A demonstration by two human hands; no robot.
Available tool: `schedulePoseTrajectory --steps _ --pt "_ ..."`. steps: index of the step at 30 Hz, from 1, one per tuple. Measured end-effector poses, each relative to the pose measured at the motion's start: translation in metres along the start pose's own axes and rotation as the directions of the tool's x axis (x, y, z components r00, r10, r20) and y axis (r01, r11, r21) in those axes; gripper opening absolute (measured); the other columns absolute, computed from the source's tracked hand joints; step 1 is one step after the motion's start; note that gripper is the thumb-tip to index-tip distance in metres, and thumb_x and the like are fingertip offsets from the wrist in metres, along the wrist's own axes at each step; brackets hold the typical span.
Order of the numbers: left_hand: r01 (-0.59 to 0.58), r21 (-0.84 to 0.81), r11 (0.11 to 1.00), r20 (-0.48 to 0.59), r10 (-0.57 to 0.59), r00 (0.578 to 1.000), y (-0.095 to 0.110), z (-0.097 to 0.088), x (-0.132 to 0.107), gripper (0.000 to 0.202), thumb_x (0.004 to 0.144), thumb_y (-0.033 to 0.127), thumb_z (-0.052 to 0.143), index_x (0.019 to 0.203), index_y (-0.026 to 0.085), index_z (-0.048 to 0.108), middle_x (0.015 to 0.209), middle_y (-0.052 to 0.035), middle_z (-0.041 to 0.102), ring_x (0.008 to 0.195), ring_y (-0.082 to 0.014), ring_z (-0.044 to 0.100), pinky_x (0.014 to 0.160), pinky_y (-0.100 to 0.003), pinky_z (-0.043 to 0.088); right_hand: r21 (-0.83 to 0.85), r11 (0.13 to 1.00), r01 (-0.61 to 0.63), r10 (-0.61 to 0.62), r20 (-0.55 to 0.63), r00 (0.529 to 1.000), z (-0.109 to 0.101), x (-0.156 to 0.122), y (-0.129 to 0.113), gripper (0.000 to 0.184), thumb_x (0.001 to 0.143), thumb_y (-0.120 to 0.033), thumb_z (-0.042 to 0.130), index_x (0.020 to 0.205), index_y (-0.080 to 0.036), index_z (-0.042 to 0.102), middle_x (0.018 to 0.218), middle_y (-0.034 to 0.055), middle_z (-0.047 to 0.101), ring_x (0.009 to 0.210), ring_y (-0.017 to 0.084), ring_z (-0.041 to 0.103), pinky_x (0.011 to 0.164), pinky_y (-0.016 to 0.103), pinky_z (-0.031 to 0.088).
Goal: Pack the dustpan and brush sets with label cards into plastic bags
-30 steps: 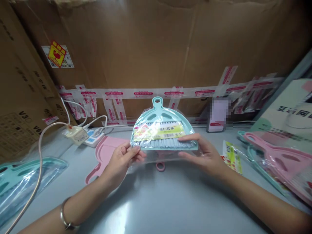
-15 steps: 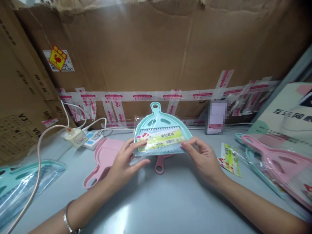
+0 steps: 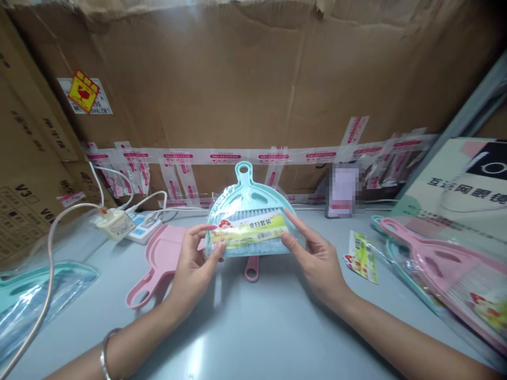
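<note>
Between my hands is a turquoise dustpan (image 3: 259,198) in clear plastic, tilted with its looped handle pointing away from me. A bristled brush (image 3: 253,215) lies against the pan, partly covered by a yellow-green printed card (image 3: 249,230) with red mushrooms. My left hand (image 3: 198,256) is closed on the lower left edge, thumb on the card's corner. My right hand (image 3: 317,258) grips the right edge, with thumb and forefinger at the card's right end. Behind the packaged set, a pink looped handle (image 3: 251,270) shows on the table; the rest of it is hidden.
A pink dustpan (image 3: 162,253) lies left of centre. Bagged turquoise dustpans (image 3: 43,279) sit far left; a bagged pink one (image 3: 447,264) is at right beside a loose-looking card (image 3: 362,258). A power strip (image 3: 142,228), cables, a phone (image 3: 343,192) and a large carton (image 3: 222,79) stand behind.
The card now shows its printed title upright, where before a barcode and inverted print showed. My left thumb has moved onto the card, and my right forefinger has straightened. The view shifted slightly.
</note>
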State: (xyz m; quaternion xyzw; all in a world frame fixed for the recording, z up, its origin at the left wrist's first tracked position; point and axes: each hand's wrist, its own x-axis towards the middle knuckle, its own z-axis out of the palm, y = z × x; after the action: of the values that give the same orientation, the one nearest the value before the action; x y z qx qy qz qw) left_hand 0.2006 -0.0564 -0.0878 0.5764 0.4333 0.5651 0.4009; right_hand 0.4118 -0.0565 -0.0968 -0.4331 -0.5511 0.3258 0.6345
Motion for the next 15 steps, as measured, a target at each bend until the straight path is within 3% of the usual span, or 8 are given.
schedulePoseTrajectory --steps 3,5,6,8,10,12,15 --pt "0.052 -0.129 0.990 -0.013 -0.055 0.998 0.000 0.000 0.004 0.070 0.073 0.027 0.067 0.129 0.026 0.026 0.104 -0.0048 0.057 0.093 -0.0198 0.062 0.069 -0.028 0.054 0.149 0.988 -0.034 0.023 0.079 0.997 0.002 0.001 -0.004 0.080 0.077 -0.035 0.065 0.142 -0.039 0.019 0.124 0.0003 0.059 0.108 0.018 0.058 0.096 0.040 0.045" --pt "0.124 -0.197 0.973 0.034 -0.119 0.992 -0.002 -0.002 0.008 0.074 0.073 0.027 0.068 0.132 0.024 0.025 0.110 -0.0073 0.057 0.103 -0.0223 0.059 0.081 -0.032 0.052 0.222 0.971 -0.092 0.065 0.128 0.990 0.001 0.004 -0.005 0.096 0.077 -0.035 0.066 0.143 -0.039 -0.004 0.114 0.0010 0.065 0.098 0.017 0.063 0.092 0.042 0.048" --pt "0.166 -0.224 0.960 0.074 -0.152 0.986 -0.004 -0.004 0.010 0.073 0.073 0.028 0.068 0.133 0.023 0.026 0.115 -0.0089 0.056 0.107 -0.0233 0.057 0.087 -0.034 0.050 0.241 0.963 -0.125 0.095 0.136 0.986 0.001 0.005 -0.005 0.101 0.076 -0.035 0.067 0.143 -0.037 -0.008 0.109 0.0014 0.067 0.094 0.018 0.064 0.091 0.042 0.049" --pt "0.236 -0.254 0.938 0.153 -0.202 0.967 -0.008 -0.008 0.015 0.069 0.074 0.029 0.067 0.132 0.020 0.031 0.123 -0.0113 0.054 0.113 -0.0245 0.054 0.093 -0.036 0.045 0.253 0.945 -0.208 0.171 0.159 0.972 -0.002 0.009 -0.001 0.100 0.073 -0.036 0.069 0.145 -0.031 -0.001 0.104 0.0038 0.068 0.091 0.019 0.065 0.089 0.041 0.050" --pt "0.282 -0.240 0.929 0.230 -0.228 0.946 -0.012 -0.011 0.018 0.061 0.074 0.029 0.068 0.127 0.017 0.040 0.126 -0.0125 0.054 0.115 -0.0255 0.052 0.096 -0.036 0.043 0.247 0.925 -0.289 0.237 0.221 0.946 -0.004 0.013 0.004 0.086 0.071 -0.039 0.071 0.141 -0.022 0.025 0.104 0.0073 0.068 0.093 0.021 0.064 0.088 0.039 0.049" --pt "0.302 -0.213 0.929 0.281 -0.238 0.930 -0.016 -0.013 0.019 0.052 0.074 0.029 0.068 0.119 0.014 0.047 0.124 -0.0131 0.056 0.113 -0.0262 0.054 0.097 -0.037 0.043 0.244 0.910 -0.335 0.265 0.279 0.923 -0.006 0.016 0.010 0.065 0.069 -0.039 0.072 0.124 -0.018 0.047 0.104 0.0086 0.068 0.094 0.022 0.064 0.086 0.037 0.049" --pt "0.308 -0.224 0.925 0.303 -0.234 0.924 -0.022 -0.015 0.019 0.046 0.073 0.027 0.068 0.114 0.015 0.050 0.121 -0.0119 0.058 0.110 -0.0262 0.055 0.096 -0.038 0.043 0.256 0.896 -0.363 0.284 0.297 0.912 -0.007 0.017 0.014 0.048 0.067 -0.036 0.073 0.108 -0.022 0.051 0.099 0.0053 0.068 0.087 0.019 0.065 0.081 0.034 0.051"
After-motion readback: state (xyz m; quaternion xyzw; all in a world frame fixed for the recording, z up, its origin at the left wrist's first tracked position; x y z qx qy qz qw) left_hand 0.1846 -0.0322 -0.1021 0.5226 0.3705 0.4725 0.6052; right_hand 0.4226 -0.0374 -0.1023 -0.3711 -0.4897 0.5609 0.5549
